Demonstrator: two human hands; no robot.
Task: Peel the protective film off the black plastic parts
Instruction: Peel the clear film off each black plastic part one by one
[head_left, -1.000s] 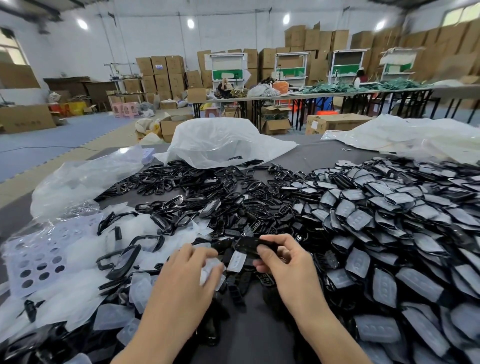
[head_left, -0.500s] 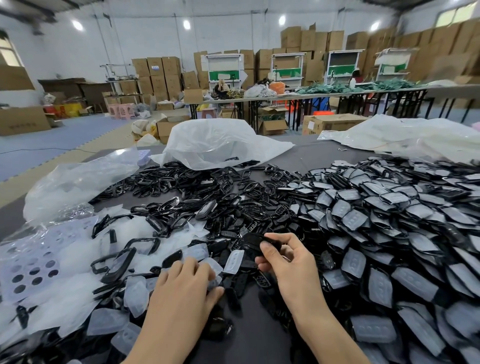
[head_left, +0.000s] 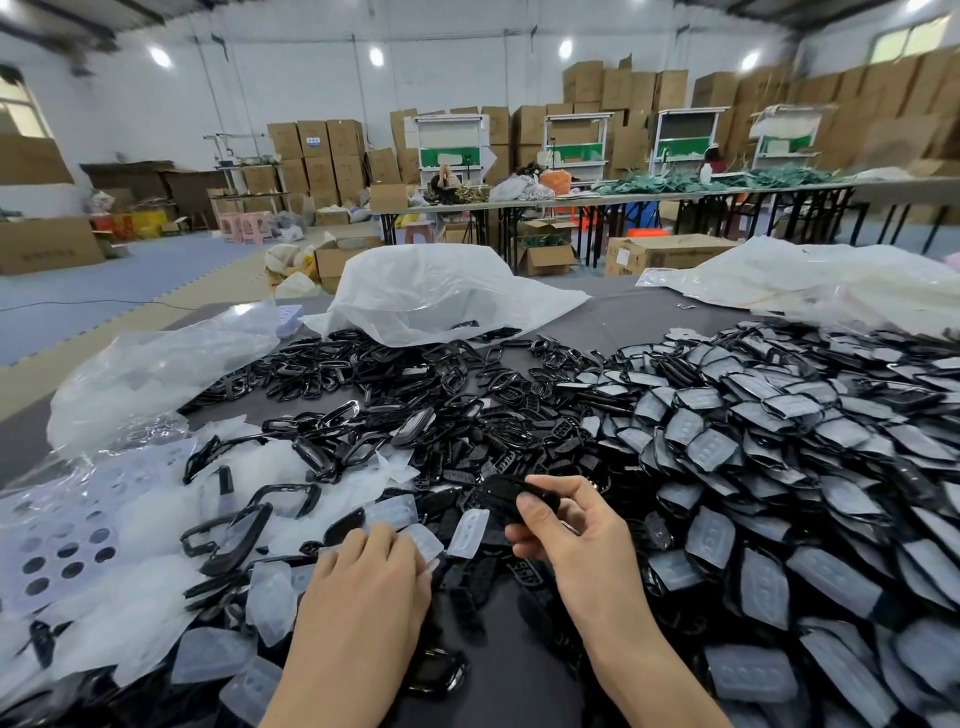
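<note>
Right fingers (head_left: 574, 487) pinching black part (head_left: 497, 493), loose films (head_left: 467, 532) beside

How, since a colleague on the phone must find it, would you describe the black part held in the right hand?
On the grey table, film-covered parts heap on the right and loose films on the left. Near the front edge between them, the right hand pinches one black plastic part in its fingers. It alone is held up in a hand, glossy with no film showing.
</note>
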